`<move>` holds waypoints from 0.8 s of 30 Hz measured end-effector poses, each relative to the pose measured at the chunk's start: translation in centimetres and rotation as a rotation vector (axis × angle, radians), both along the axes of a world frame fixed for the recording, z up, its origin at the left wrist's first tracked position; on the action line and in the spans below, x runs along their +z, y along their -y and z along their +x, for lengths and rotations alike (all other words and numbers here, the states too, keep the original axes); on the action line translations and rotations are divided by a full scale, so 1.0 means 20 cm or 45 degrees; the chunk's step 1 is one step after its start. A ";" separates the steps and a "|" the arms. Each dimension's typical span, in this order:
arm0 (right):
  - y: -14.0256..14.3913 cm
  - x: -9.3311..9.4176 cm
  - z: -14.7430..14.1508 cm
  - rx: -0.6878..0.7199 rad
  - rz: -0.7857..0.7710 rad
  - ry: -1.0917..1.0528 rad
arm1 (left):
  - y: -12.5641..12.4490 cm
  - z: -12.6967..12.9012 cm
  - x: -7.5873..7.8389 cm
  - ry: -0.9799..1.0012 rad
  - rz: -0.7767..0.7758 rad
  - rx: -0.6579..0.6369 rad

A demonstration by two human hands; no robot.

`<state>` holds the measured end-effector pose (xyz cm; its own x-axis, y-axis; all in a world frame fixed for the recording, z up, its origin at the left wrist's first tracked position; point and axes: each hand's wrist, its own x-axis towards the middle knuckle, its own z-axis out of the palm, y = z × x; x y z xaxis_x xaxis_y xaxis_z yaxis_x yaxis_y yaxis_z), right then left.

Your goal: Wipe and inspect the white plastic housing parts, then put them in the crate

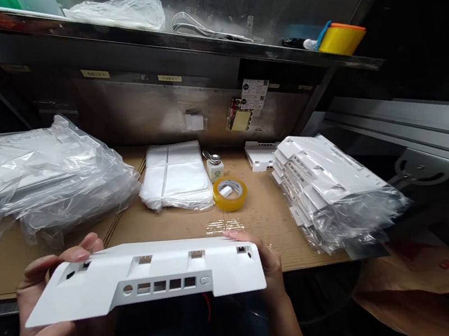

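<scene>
A white plastic router housing [158, 261] is held up in front of me, its edge with a round hole and several square port openings facing me. My left hand [58, 330] grips its left end, thumb below and fingers over the top edge. Around the right end, my right hand [267, 263] is closed, with fingertips on the top edge. Beyond the housing lie a stack of clear plastic bags [175, 178] and a roll of yellow tape [231, 194]. A small white pump bottle [215, 168] stands just behind the tape.
Bagged white parts [42, 174] are heaped at the left. On the right is a stack of white housings [328, 174] in clear plastic, with another white part [263, 155] behind. Cardboard [261, 236] covers the table. Above runs a metal shelf [205, 43] with a yellow container [340, 40].
</scene>
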<state>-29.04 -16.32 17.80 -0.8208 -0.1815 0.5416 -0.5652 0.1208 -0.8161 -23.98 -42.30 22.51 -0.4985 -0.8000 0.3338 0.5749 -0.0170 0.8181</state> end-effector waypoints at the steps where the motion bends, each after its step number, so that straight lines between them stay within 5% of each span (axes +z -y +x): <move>1: 0.00 0.00 0.00 -0.002 -0.007 0.017 | -0.02 0.00 0.01 -0.031 -0.020 -0.001; 7: -0.02 -0.01 -0.02 -0.030 -0.001 0.068 | -0.06 -0.01 0.02 -0.038 -0.036 0.009; 24: -0.10 -0.13 -0.11 0.063 -0.218 -0.160 | -0.04 0.02 -0.06 -0.162 -0.153 -0.310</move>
<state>-31.18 -14.41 15.13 -0.7374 -0.1162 0.6654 -0.6655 -0.0439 -0.7451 -23.58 -41.40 21.35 -0.6191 -0.6130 0.4909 0.6637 -0.0742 0.7443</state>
